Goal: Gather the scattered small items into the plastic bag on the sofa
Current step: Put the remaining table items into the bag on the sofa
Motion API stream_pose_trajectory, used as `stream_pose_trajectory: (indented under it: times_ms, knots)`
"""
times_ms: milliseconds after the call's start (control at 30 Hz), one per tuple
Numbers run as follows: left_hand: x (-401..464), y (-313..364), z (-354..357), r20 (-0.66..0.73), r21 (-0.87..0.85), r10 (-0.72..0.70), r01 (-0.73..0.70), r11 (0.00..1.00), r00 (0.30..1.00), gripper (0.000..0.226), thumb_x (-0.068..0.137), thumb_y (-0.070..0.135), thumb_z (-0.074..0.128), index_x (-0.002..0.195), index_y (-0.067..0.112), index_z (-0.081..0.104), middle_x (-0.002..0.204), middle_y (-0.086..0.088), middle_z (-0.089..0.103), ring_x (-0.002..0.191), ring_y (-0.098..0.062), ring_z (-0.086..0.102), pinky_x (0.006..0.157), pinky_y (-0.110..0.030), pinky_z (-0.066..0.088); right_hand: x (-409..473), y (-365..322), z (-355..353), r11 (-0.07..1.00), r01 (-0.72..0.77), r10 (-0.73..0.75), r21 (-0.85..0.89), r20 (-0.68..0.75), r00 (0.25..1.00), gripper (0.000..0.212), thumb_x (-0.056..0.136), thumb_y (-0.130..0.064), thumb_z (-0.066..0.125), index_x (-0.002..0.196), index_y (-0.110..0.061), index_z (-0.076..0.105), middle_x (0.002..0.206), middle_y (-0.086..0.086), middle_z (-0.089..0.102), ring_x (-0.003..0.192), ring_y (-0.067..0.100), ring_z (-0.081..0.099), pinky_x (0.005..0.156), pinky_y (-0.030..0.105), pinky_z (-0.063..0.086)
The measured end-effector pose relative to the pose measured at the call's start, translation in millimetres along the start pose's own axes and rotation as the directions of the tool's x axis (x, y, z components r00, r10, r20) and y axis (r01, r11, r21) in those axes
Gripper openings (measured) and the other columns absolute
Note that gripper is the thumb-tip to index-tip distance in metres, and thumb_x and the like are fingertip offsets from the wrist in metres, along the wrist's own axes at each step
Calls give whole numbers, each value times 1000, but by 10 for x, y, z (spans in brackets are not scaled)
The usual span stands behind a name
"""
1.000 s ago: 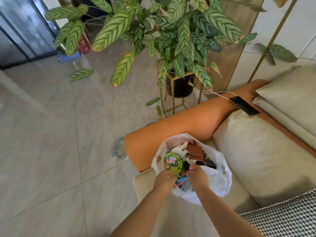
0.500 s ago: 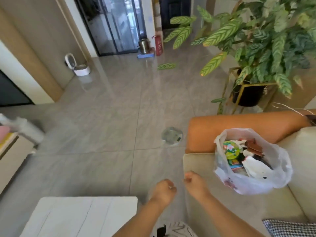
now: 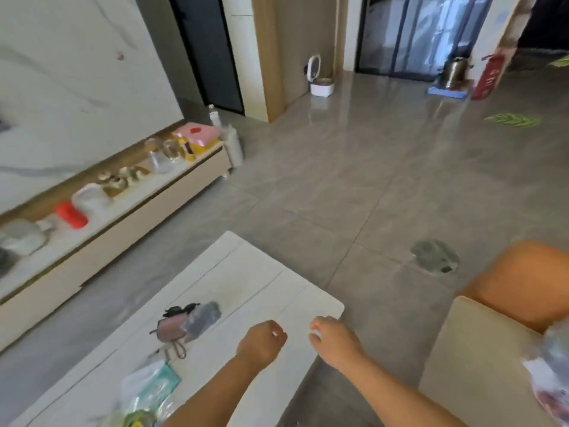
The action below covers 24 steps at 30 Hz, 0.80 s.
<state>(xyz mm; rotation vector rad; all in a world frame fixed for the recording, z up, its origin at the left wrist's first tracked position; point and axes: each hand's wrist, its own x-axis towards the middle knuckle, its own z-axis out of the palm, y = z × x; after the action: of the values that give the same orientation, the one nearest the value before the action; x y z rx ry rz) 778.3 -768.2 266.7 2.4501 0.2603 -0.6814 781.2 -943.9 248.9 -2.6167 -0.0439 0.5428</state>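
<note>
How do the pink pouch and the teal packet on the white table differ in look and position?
The pink pouch is opaque, with a loop hanging from it; the teal packet sits in clear wrapping. The pouch lies farther up the white table, the packet nearer the camera. Neither hand touches either.

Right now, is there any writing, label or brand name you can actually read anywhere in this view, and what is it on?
None can be read; the frame is motion-blurred.
Red cylinder by the far doorway: pale marks run down its side, too blurred to read.
Pink packet on the low cabinet: a red mark, no legible letters.
Teal packet on the white table: print too smeared to read.
Pink pouch: no text visible.
</note>
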Motion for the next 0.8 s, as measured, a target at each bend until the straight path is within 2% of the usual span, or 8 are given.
stream_pose_trajectory:
  times_ms: [133, 300, 667, 800]
  knots:
    - [-301, -457, -58, -66, -114, -158, 150, 982, 985, 30, 90, 42, 51, 112, 26, 63, 114, 2, 64, 103, -15, 60, 82, -21, 44, 12, -322, 166, 977, 187, -176, -102, 108, 978, 33, 95, -33, 41, 123, -23, 54, 126, -1, 57, 116, 20, 55, 94, 28, 41]
    - [-753, -977, 67, -112, -216, -349, 320, 922, 930, 30, 90, 40, 51, 113, 24, 64, 112, 0, 67, 104, -17, 61, 86, -23, 45, -1, -631, 520, 933, 344, -308, -102, 264, 914, 31, 95, -33, 41, 120, -23, 56, 124, -2, 59, 112, 18, 57, 93, 27, 43]
    - [-1856, -2286, 364, -89, -423, -651, 563, 710, 754, 32, 92, 38, 48, 118, 24, 61, 114, 0, 66, 108, -19, 59, 84, -27, 45, -427, -1606, 1388, 851, 510, -381, -123, 523, 763, 32, 94, -33, 43, 120, -20, 54, 120, -4, 60, 110, 16, 56, 90, 29, 44]
    - [-2130, -2816, 412, -78, -477, -694, 584, 656, 715, 31, 92, 36, 46, 117, 26, 61, 121, 6, 62, 107, -14, 58, 80, -23, 43, -569, -2047, 1811, 861, 496, -359, -110, 558, 748, 31, 92, -30, 48, 120, -18, 55, 120, -1, 60, 109, 17, 57, 89, 27, 46]
